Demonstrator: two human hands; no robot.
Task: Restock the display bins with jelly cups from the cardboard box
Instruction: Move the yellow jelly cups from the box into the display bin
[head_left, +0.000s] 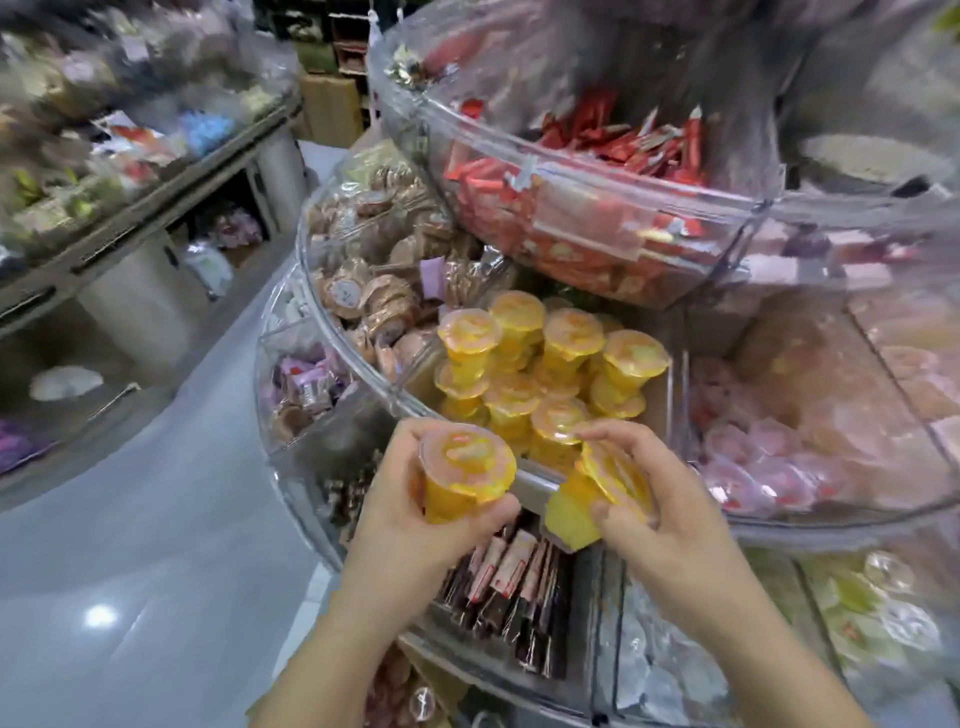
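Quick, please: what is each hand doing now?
Left hand: holds an upright yellow jelly cup.
Right hand: holds a tilted yellow jelly cup.

One head-worn wide-angle view looks forward and down, close over both hands toward the tiered display bins (519, 470).

We see glossy clear plastic bin walls (597, 236); inside that middle bin, yellow jelly cups (550, 364) with shiny film lids; below it, a glossy grey floor (130, 571)
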